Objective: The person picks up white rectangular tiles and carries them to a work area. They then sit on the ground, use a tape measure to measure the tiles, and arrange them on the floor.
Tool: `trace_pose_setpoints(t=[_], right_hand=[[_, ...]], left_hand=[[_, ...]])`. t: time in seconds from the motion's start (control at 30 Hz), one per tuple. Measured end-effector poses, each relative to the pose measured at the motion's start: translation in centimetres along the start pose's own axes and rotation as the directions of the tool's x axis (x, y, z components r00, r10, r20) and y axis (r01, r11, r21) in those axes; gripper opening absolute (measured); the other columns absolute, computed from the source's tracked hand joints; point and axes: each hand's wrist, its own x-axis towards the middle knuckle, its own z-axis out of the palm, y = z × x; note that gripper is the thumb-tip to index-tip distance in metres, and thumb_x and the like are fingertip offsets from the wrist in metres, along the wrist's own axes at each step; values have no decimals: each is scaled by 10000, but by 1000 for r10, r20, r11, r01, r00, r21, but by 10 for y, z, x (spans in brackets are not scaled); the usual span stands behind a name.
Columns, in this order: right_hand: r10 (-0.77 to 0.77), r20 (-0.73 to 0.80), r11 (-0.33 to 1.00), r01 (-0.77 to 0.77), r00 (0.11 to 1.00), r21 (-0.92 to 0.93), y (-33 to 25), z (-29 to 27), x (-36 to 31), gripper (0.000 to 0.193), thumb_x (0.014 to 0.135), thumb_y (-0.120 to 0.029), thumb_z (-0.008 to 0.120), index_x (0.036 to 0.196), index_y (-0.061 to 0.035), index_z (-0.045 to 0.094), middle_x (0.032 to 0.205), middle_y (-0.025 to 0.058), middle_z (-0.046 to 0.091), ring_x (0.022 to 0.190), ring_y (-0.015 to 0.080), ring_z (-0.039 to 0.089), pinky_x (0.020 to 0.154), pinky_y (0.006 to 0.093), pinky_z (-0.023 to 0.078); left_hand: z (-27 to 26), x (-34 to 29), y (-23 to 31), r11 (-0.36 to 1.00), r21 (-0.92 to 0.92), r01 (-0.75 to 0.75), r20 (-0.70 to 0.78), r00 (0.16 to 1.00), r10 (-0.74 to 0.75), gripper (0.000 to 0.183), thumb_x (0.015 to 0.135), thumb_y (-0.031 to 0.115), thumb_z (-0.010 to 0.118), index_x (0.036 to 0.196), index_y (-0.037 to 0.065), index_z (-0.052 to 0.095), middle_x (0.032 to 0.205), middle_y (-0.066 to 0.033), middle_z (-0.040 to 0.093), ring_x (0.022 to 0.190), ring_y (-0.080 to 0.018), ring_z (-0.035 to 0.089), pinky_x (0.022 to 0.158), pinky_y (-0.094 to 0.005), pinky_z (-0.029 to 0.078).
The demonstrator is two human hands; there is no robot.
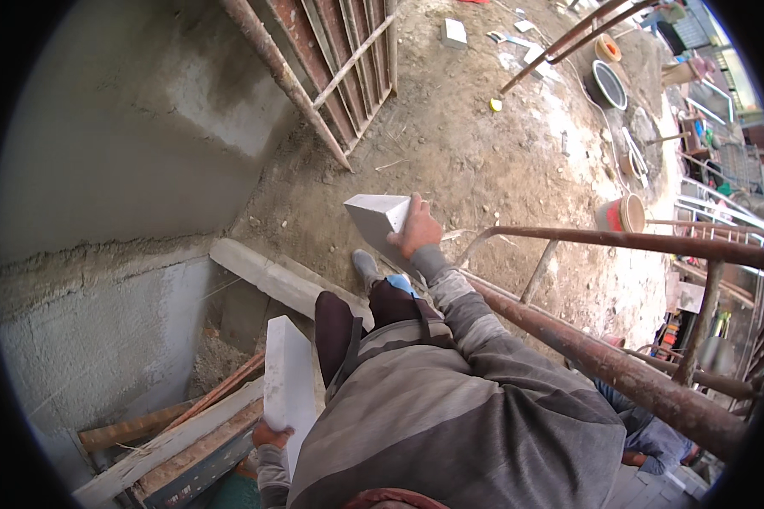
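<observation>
Each of my hands grips a white building block. My right hand (418,227) reaches forward, its fingers wrapped round the edge of one block (378,222), which is held tilted above the dirt ground by my boot (365,267). Down at my left side, my left hand (272,435) is closed on the lower end of the other block (285,382). That block stands on its narrow end, next to wooden planks. My body hides part of it.
A plastered wall (110,170) rises on the left above stacked planks (170,441). A rusty metal frame (339,68) leans ahead. Rusty scaffold pipes (586,348) run along my right. Farther off are a bucket (624,214), a black tub (607,85) and another white block (454,34).
</observation>
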Motion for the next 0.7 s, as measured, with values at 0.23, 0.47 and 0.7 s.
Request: trace_pose_setpoints(t=[0.23, 0.47, 0.7], right_hand=[[126, -78, 992, -125, 989, 22, 36, -51, 73, 998, 572, -358, 817, 1357, -17, 303, 1153, 215, 534, 919, 387, 630, 767, 446, 521], [327, -107, 945, -324, 939, 46, 78, -94, 145, 1060, 587, -389, 819, 1418, -32, 268, 1223, 194, 497, 964, 356, 632, 782, 424, 531], [437, -204, 899, -424, 876, 105, 135, -133, 215, 913, 588, -356, 825, 1295, -37, 344, 1160, 216, 550, 980, 385, 612, 820, 452, 505]], left_hand=[[-32, 56, 80, 992, -76, -96, -93, 992, 89, 720, 466, 374, 883, 1045, 48, 607, 937, -172, 687, 889, -348, 663, 796, -440, 531], [-37, 160, 171, 962, 180, -203, -34, 976, 213, 596, 558, 392, 837, 988, 42, 619, 930, -172, 685, 891, -352, 662, 793, -451, 531], [-90, 249, 335, 939, 193, -284, 38, 959, 282, 572, 581, 393, 818, 989, 43, 621, 931, -173, 684, 895, -352, 661, 794, -451, 531]])
